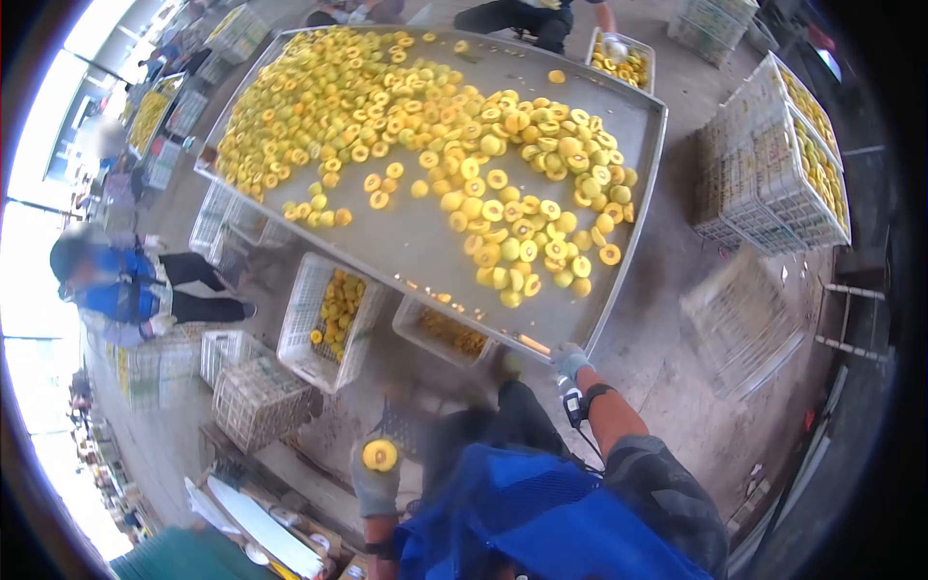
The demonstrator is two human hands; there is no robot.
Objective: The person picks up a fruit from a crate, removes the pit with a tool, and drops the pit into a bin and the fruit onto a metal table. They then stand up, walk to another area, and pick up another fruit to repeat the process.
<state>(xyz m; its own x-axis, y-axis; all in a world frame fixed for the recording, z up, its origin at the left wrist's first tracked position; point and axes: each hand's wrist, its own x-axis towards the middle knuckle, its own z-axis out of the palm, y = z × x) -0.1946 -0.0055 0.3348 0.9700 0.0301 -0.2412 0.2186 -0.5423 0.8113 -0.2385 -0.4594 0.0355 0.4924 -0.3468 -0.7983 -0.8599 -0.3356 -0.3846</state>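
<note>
My left hand [375,488], in a grey glove, is low in the view, clear of the table. It holds a halved yellow peach [380,454], cut face up, with a dark pit area in the middle. At the near right corner of the metal table [387,242], my gloved right hand [572,362] is closed at the end of a light-brown, wooden-looking tool handle [534,344]. The handle lies along the table's rim; its working end cannot be made out. Many yellow peaches [338,97], most of them halved, are spread over the table's far and right parts.
Below the near edge are a white crate of peaches [329,314] and a bin of scraps [440,329]. Stacked full crates [773,164] stand at right. A co-worker [135,280] is at left; another person [536,19] sits across the table beside a fruit crate [623,63].
</note>
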